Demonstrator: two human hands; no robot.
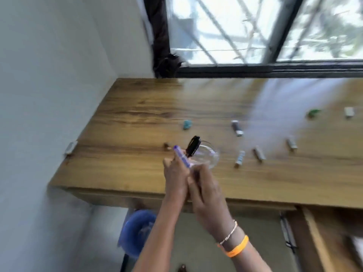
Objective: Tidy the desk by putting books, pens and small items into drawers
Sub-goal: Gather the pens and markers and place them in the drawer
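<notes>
The view is motion-blurred. Both my hands are raised together over the front edge of the wooden desk (137, 118). My left hand (174, 179) grips a purple pen (181, 157) that points up and away. My right hand (210, 199) grips a black pen (193, 146) whose dark barrel runs through its fingers. Just behind the pens a clear glass cup (211, 159) stands on the desk. Loose small items lie further right: a teal piece (186, 124), a dark tube (236, 128), and several short sticks such as one (240, 159) near the cup.
A green item (313, 112) and a white one (349, 111) lie at the far right. An open wooden drawer (318, 238) sits at the lower right under the desk. A blue stool (137, 232) stands below the desk. The wall is on the left and a window behind.
</notes>
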